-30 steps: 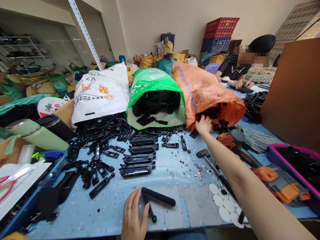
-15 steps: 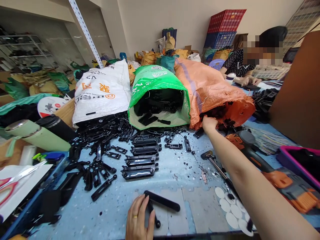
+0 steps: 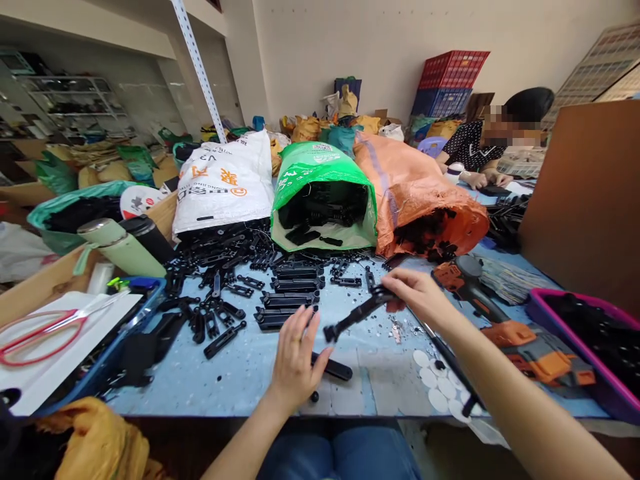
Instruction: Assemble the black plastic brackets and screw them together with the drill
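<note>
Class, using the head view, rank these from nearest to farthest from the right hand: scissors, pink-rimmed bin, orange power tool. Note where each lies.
1. Power tool: just right of the right hand.
2. Bin: farther right, beyond the tool.
3. Scissors: far left.

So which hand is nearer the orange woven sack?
Right. The right hand, holding a slim black part, is just in front of the sack; the left hand is farther off, nearer the front of the table.
</note>
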{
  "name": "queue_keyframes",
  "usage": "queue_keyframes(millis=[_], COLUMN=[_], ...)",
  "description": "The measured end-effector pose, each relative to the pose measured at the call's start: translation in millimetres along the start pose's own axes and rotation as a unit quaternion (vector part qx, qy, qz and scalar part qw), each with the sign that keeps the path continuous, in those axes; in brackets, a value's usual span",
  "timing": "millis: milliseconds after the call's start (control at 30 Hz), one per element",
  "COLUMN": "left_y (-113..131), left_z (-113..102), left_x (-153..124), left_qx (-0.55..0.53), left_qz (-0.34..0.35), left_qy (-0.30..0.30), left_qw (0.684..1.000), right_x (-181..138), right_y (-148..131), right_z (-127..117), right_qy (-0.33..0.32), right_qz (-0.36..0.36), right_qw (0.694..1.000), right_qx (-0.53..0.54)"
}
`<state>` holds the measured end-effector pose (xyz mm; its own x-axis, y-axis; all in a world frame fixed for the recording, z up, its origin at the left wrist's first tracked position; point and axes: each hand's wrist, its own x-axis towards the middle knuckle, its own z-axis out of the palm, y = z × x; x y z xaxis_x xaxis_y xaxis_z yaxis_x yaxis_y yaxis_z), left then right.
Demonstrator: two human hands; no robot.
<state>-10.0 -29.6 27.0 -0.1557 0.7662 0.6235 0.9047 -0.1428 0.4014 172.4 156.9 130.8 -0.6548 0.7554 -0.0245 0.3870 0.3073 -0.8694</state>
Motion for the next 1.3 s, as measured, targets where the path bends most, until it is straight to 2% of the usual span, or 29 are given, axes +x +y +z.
queue_keyframes(millis=[67,133,200,267,333,400,467,500,567,633,733,867,967,1033,1167,1300], left_y=[11,24,37,48,54,55,48,43,29,15,2,-1,-2,-3,-5,-4], left_z=[6,14,25,37,48,53,52,49,40,32,28,37,43,44,39,34], left_x=[11,12,6,-2,-8,-10,-9,-7,-5,-5,-7,-6,-2,1,4,7], left_qx=[-0.077,-0.156,-0.205,-0.233,-0.252,-0.255,-0.233,-0.213,-0.154,-0.084,0.004,0.093,0.142,0.132,0.051,0.014], left_qz=[-0.004,-0.058,-0.129,-0.188,-0.231,-0.234,-0.188,-0.15,-0.064,0.009,0.064,0.065,0.008,-0.02,-0.014,-0.012], left_qy=[-0.009,0.001,0.011,0.01,0.008,0.002,-0.024,-0.056,-0.156,-0.266,-0.356,-0.356,-0.338,-0.338,-0.351,-0.369], left_qw=[0.997,0.986,0.97,0.954,0.94,0.938,0.954,0.964,0.974,0.96,0.932,0.928,0.93,0.932,0.935,0.929], right_x=[-14,-20,-22,-22,-23,-26,-29,-31,-32,-32,-30,-37,-48,-55,-61,-60], right_y=[-1,5,14,23,31,38,47,53,67,81,94,91,87,87,96,102], right_z=[26,54,78,96,108,114,112,109,97,82,65,54,49,50,64,78], right_qy=[-0.016,0.03,0.086,0.122,0.131,0.112,0.085,0.079,0.086,0.078,0.012,-0.09,-0.186,-0.222,-0.214,-0.193], right_qz=[-0.029,-0.074,-0.086,-0.058,-0.015,0.015,0.021,0.016,0.009,0.028,0.042,-0.035,-0.095,-0.135,-0.179,-0.195], right_qw=[0.988,0.967,0.953,0.949,0.948,0.95,0.952,0.954,0.966,0.985,0.999,0.981,0.948,0.918,0.872,0.867], right_qx=[0.153,0.242,0.276,0.284,0.289,0.291,0.293,0.289,0.246,0.152,-0.014,-0.166,-0.241,-0.3,-0.401,-0.417])
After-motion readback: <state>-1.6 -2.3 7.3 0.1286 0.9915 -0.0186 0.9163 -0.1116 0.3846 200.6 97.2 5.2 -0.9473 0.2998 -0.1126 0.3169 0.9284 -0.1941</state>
